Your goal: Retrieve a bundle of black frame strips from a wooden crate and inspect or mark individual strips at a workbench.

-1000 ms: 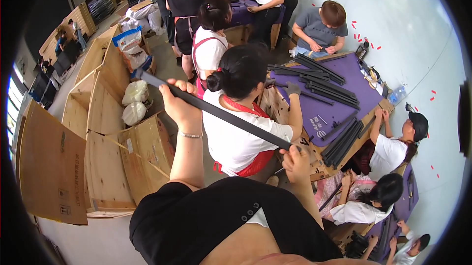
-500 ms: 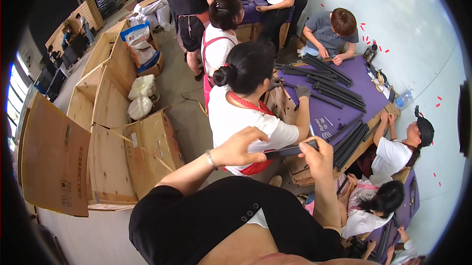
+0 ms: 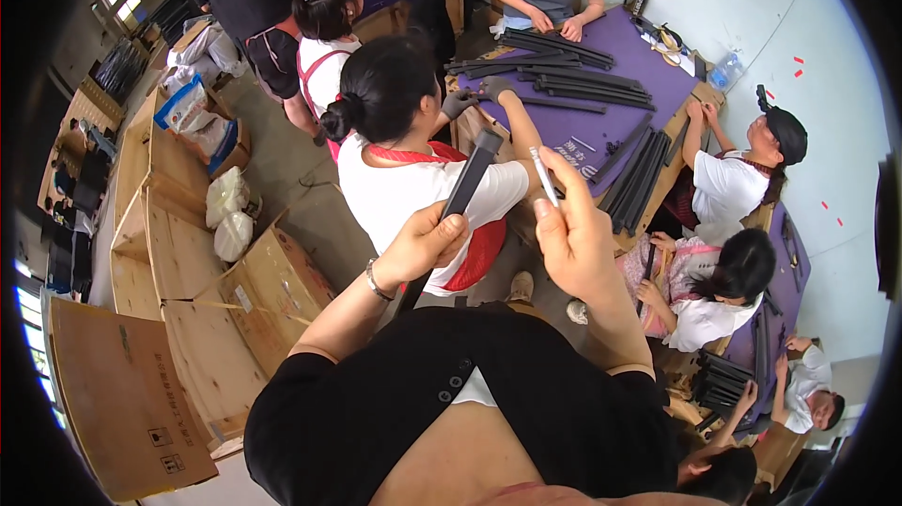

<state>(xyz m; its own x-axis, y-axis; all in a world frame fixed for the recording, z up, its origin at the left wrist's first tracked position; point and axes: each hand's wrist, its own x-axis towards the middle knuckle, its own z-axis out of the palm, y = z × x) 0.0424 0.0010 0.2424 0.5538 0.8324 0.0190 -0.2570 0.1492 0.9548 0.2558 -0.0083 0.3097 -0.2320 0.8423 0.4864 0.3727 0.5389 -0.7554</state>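
Note:
My left hand (image 3: 418, 248) is closed around a long black bar (image 3: 473, 172) with a squarish end. The bar stands steeply tilted, its upper end leaning to the right and its lower part running down in front of my black top. To the right of it, my right hand (image 3: 573, 233) pinches a thin white stick (image 3: 542, 175), pen-like in shape, between thumb and fingers. The stick points upward, apart from the bar. Its exact kind cannot be made out.
Close ahead stands a co-worker in a white shirt (image 3: 399, 196). Beyond is a purple-covered table (image 3: 658, 64) with piles of black bars (image 3: 583, 83); other people sit and stand around it. Wooden crates (image 3: 188, 252) and a cardboard box (image 3: 277, 285) stand on the left.
My left hand, fingers apart before, has closed around the black bar, which has swung from nearly level to steep. My right hand no longer touches the bar. The view has shifted right.

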